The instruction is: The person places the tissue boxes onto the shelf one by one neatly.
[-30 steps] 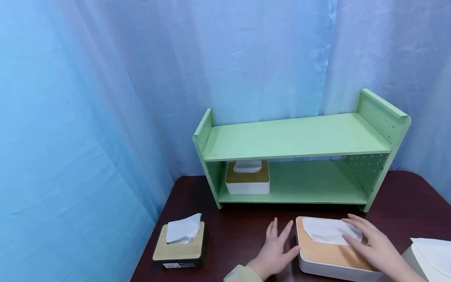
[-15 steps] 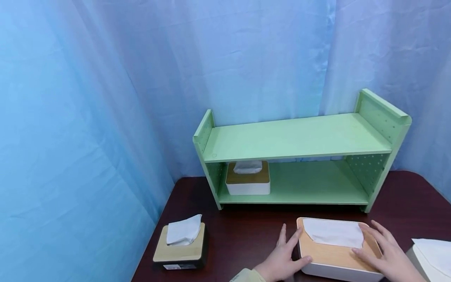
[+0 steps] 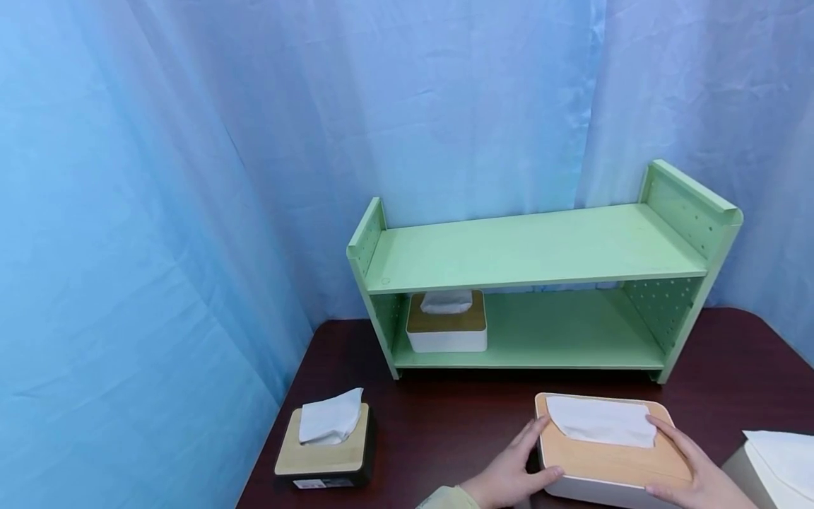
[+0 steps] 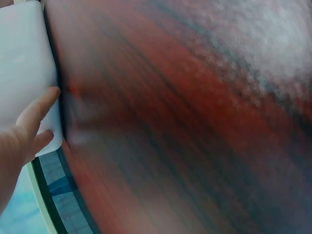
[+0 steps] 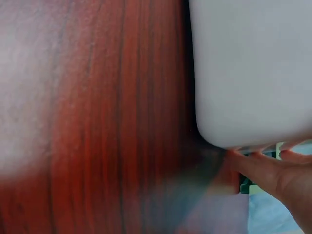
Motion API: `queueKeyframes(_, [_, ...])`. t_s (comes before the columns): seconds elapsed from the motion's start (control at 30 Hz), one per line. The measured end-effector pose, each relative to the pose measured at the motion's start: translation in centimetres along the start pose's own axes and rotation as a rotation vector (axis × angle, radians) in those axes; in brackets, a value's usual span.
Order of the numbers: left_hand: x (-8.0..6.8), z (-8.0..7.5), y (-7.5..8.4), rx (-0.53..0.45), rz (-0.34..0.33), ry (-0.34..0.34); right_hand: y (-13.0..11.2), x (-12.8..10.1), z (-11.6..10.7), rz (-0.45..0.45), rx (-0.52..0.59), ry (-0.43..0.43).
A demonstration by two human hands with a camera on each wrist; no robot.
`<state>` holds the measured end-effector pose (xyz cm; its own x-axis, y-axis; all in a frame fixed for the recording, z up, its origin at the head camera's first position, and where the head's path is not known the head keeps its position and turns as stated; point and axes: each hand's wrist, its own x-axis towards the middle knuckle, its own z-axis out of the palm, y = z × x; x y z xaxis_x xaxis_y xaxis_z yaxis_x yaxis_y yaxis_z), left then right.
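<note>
A white tissue box with a wooden lid (image 3: 610, 463) and a white tissue on top stands on the dark wooden table (image 3: 445, 424), in front of the green shelf. My left hand (image 3: 526, 458) holds its left end, fingers along the side wall and thumb round the front corner. My right hand (image 3: 694, 478) grips the right end, one finger lying on the lid's edge. The left wrist view shows fingers (image 4: 34, 117) against the box's white wall (image 4: 24, 63). In the right wrist view, fingers (image 5: 263, 168) lie along the box's white body (image 5: 253, 68).
A two-level green shelf (image 3: 540, 247) stands at the table's back, with a small white tissue box (image 3: 447, 322) on its lower level at the left. A black-based tissue box (image 3: 323, 445) sits front left. Another white box (image 3: 776, 459) is at the right edge. Blue curtains surround the table.
My right hand slid off the tissue on the lid to the box's right end. My left hand closed in from beside the box onto its left end.
</note>
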<state>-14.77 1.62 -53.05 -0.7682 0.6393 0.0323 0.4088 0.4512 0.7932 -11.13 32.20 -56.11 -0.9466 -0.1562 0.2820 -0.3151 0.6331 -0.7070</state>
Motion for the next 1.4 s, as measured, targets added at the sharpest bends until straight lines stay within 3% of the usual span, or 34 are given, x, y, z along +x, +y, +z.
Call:
queueKeyframes(0.3, [0.2, 0.3, -0.5, -0.076, 0.013, 0.003, 0.4, -0.4, -0.4, 0.042, -0.005, -0.053])
queueKeyframes(0.73, [0.1, 0.6, -1.1, -0.222, 0.034, -0.021, 0.3, -0.8, -0.4, 0.012, 0.062, -0.026])
queueKeyframes(1.0, [-0.6, 0.4, -1.1, -0.317, 0.038, 0.006, -0.3, -0.6, -0.4, 0.061, -0.009, -0.050])
queueKeyframes(1.17, [-0.8, 0.5, -1.1, -0.335, 0.039, 0.020, -1.0, -0.7, -0.3, 0.041, -0.002, -0.022])
queueKeyframes(1.4, [-1.5, 0.4, -0.8, -0.346, 0.037, 0.038, -1.8, -0.9, 0.3, 0.083, -0.009, -0.035])
